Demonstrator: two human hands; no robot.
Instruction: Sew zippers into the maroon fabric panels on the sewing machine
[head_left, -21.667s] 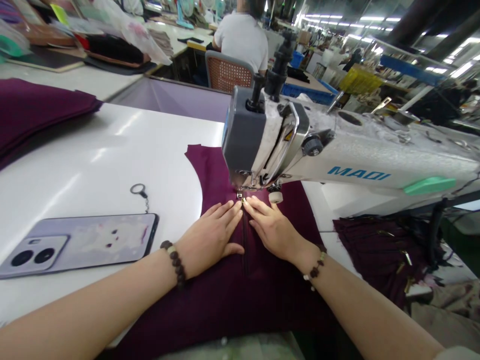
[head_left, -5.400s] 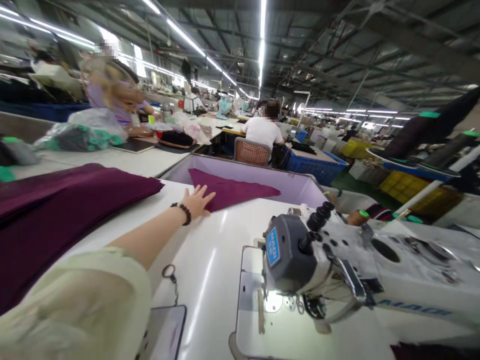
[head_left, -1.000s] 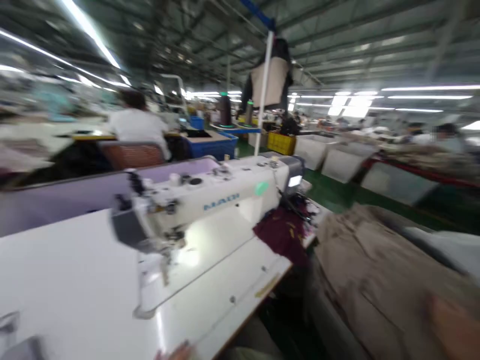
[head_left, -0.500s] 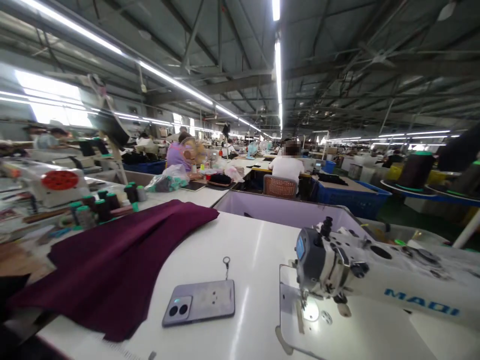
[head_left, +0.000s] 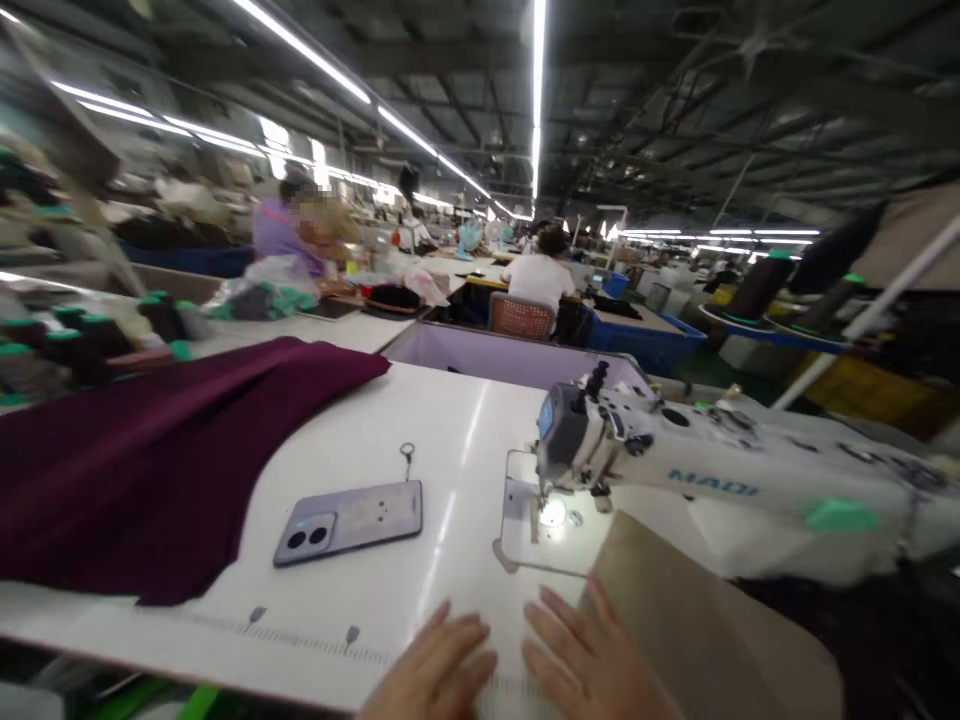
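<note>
My left hand (head_left: 435, 665) lies flat on the white table (head_left: 420, 430) near its front edge, fingers stretched out. My right hand (head_left: 589, 655) lies beside it, fingers spread, touching the left edge of a tan piece of fabric (head_left: 697, 620) that slopes in from the lower right. The white sewing machine (head_left: 675, 465) stands just behind the tan piece, its lamp lighting the needle plate. A stack of maroon fabric (head_left: 150, 450) lies on the table's left side. Neither hand grips anything.
A lilac phone (head_left: 349, 520) with a key ring lies face down left of the machine. A purple bin (head_left: 517, 355) sits behind the table. A person in white (head_left: 540, 280) sits on a wicker chair further back. Thread cones (head_left: 82, 340) stand at far left.
The view has dropped and shifted. Both my hands have come into view at the table's front edge, and a tan piece of fabric now lies in front of the machine.
</note>
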